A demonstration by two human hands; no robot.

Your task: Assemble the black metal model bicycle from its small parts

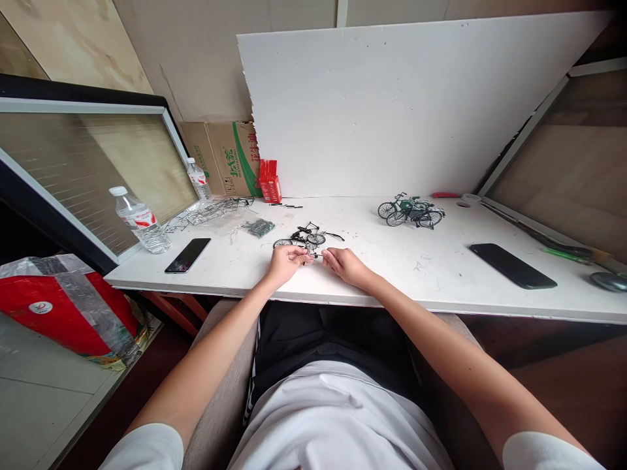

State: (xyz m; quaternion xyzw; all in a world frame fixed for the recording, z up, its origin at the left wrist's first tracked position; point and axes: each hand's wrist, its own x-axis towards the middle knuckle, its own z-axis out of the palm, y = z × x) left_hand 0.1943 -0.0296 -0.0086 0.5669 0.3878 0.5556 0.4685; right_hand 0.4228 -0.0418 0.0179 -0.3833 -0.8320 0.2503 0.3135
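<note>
Near the table's front edge, my left hand (288, 262) pinches a small dark model part (313, 254). My right hand (341, 264) is closed at the other end of that part, its thumb and finger pressed together. Just beyond my fingers lie black model bicycle pieces (306, 234), with a spoked wheel (283, 243) beside my left hand and another wheel (316, 239) between the hands. Farther back on the right stand assembled miniature bicycles (410, 211), one with green parts. A small bag of green parts (259, 227) rests to the left.
A phone (188, 255) and water bottles (142, 220) are at the left. Thin part frames (210, 212) lie near a red box (270, 181) and a cardboard box (230, 156). A black phone (513, 266) and a mouse (609, 281) are at the right of the white table (392, 281).
</note>
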